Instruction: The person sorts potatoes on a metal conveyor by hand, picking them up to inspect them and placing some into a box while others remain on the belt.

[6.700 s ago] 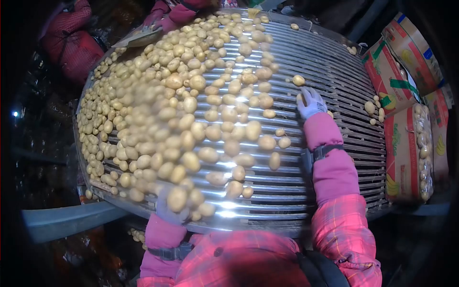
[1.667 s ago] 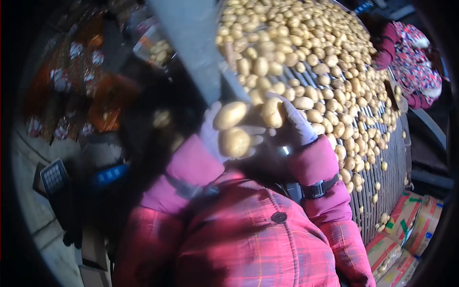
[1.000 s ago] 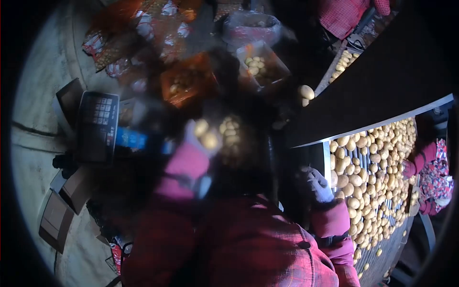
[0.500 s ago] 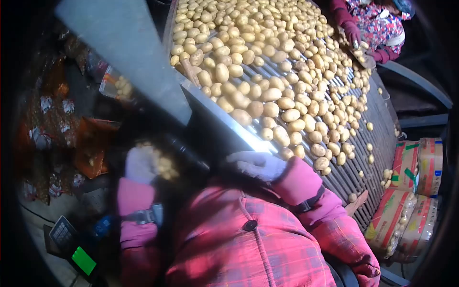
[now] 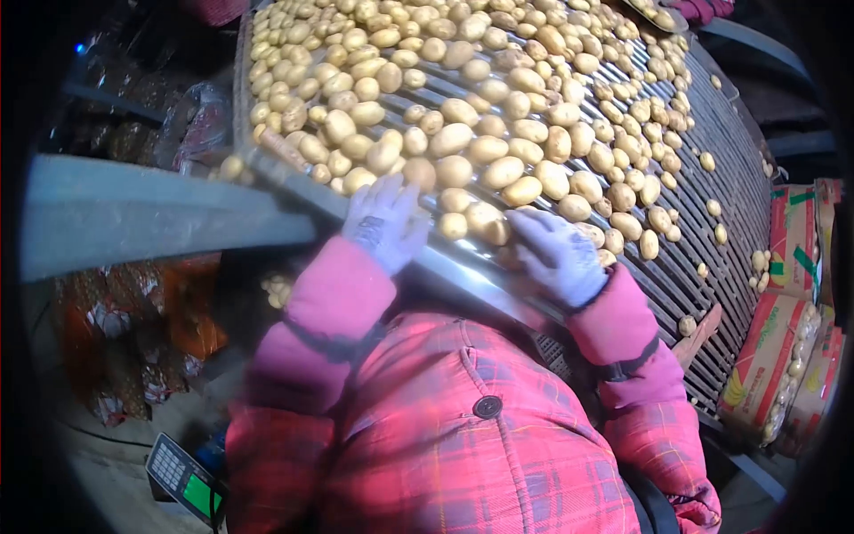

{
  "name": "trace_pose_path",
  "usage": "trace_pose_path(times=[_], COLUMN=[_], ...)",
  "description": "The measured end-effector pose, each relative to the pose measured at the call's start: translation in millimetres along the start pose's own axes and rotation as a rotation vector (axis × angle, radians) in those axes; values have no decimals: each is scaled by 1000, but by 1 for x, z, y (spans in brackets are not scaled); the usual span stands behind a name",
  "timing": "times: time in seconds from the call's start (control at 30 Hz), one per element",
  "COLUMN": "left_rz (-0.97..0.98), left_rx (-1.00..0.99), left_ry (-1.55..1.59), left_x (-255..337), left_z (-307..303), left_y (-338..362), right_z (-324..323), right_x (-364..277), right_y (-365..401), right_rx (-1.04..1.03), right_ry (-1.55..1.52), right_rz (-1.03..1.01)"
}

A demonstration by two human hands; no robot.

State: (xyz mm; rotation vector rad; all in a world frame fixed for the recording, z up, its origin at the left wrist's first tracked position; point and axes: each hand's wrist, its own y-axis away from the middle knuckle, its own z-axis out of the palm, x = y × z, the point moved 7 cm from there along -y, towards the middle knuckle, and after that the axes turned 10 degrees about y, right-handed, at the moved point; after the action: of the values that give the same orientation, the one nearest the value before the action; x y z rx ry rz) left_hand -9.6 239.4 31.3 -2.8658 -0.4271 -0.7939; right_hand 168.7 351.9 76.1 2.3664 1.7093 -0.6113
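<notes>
Many potatoes (image 5: pixel 451 140) lie on a slatted metal rack (image 5: pixel 725 209) in front of me. My left hand (image 5: pixel 384 224), in a pale glove, reaches over the rack's near metal edge (image 5: pixel 458 267). Its fingers are stretched out against the nearest potatoes. My right hand (image 5: pixel 562 258), gloved likewise, is at the same edge farther right. Its fingers are apart and point left, beside a potato (image 5: pixel 487 222) lying between the two hands. Neither hand has a potato lifted.
A grey metal beam (image 5: pixel 169 214) juts in from the left. Cardboard boxes (image 5: pixel 769 356) with potatoes stand at right. Filled bags (image 5: pixel 124 329) and a scale with a green display (image 5: pixel 197 492) are at lower left. A co-worker's sleeve (image 5: pixel 703 9) shows at top right.
My left hand has come up from the potatoes low on the left to the rack. My right hand has moved right and forward onto the potatoes. The view has shifted.
</notes>
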Motion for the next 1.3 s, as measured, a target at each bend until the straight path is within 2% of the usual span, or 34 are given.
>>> trace_pose_path(times=[0.03,0.13,0.17,0.23,0.3,0.33,0.37,0.4,0.43,0.47,0.5,0.53,0.57,0.6,0.63,0.67,0.73,0.8,0.83,0.9,0.93,0.97,1.0,1.03,1.07,1.1,1.13,1.2,1.23,1.27,1.3], left_rz=[50,106,100,64,20,-71,-162,-256,-247,-256,-191,-122,33,144,115,89,97,149,146,109,71,130,131,67,4,-9,-1,-16,38,39,-105], left_rx=[5,72,77,99,122,152,182,215,197,197,152,105,68,117,26,-66,-51,-142,-207,-275,-329,-276,-275,-332,-397,-375,-376,-380,-323,-318,-300], left_ry=[18,-81,-32,68,173,295,420,547,474,477,482,487,387,194,136,74,-25,-119,-207,-259,-310,-413,-416,-437,-448,-443,-434,-384,-336,-341,260], left_x=[-4,-6,-2,-1,-5,-13,-20,-26,-20,-18,-9,2,21,27,35,41,48,74,81,87,86,81,77,71,68,71,72,66,72,67,58], left_z=[6,12,8,3,-3,-11,-18,-23,-30,-31,-26,-22,-20,-9,0,9,26,38,48,55,59,63,63,60,63,61,65,68,56,50,43], left_y=[-7,-22,-28,-30,-28,-25,-22,-20,-23,-27,-35,-46,-60,-68,-78,-88,-101,-105,-103,-107,-110,-111,-114,-118,-118,-119,-120,-125,-125,-125,-123], right_z=[9,31,33,47,46,46,44,39,29,24,18,8,7,7,-4,-3,1,14,15,19,20,15,7,-6,-29,-51,-62,-72,-64,-52,-30], right_x=[-5,-22,-24,-21,-17,-13,-1,9,22,32,42,55,75,91,93,96,105,110,110,108,103,104,103,106,110,112,111,98,89,80,80], right_y=[-4,-29,-38,-51,-52,-50,-52,-43,-34,-25,-15,-10,-2,4,2,3,8,18,14,18,22,19,19,22,21,22,16,-5,-15,-26,-34], right_rx=[-12,-240,-232,-350,-307,-272,-222,-228,-301,-304,-271,-173,-130,-85,22,33,70,-23,71,60,-39,39,41,75,127,207,171,134,119,4,-147], right_ry=[72,307,303,351,306,258,0,-3,-526,-850,-1169,-1291,-1294,-1296,-1166,-1164,-1145,-1085,-991,-970,-1044,-855,-857,-966,-637,-285,-212,166,304,419,504], right_rz=[-34,-25,-30,-60,-82,-92,-57,-64,201,338,488,500,501,505,582,589,602,727,612,603,709,582,580,672,536,440,441,263,183,154,132])
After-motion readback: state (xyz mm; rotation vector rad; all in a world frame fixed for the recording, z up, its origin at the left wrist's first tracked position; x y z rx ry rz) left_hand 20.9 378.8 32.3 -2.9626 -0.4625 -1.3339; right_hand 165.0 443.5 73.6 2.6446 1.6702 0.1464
